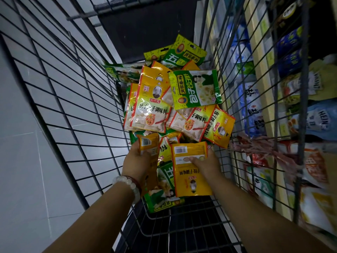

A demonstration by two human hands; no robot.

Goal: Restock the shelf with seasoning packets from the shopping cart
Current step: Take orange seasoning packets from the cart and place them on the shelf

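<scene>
A wire shopping cart (pixel 76 99) holds a heap of yellow-orange seasoning packets (pixel 151 106) and green ones (pixel 195 88). My left hand (pixel 135 162), with a white bead bracelet at the wrist, grips a yellow packet (pixel 147 144) with its barcode side up, low in the cart. My right hand (pixel 206 165) holds a second yellow packet (pixel 190 172), back side up, thumb pressed on its face. Both hands are inside the cart, over green packets near the front end. The shelf (pixel 262 73) stands right of the cart, seen through the wires.
The shelf on the right carries blue and white bags (pixel 251 106), a Heinz pouch (pixel 318 123) and other packets behind the cart's wire side. A pale tiled floor (pixel 21 143) lies to the left. A dark panel (pixel 147 24) closes the cart's far end.
</scene>
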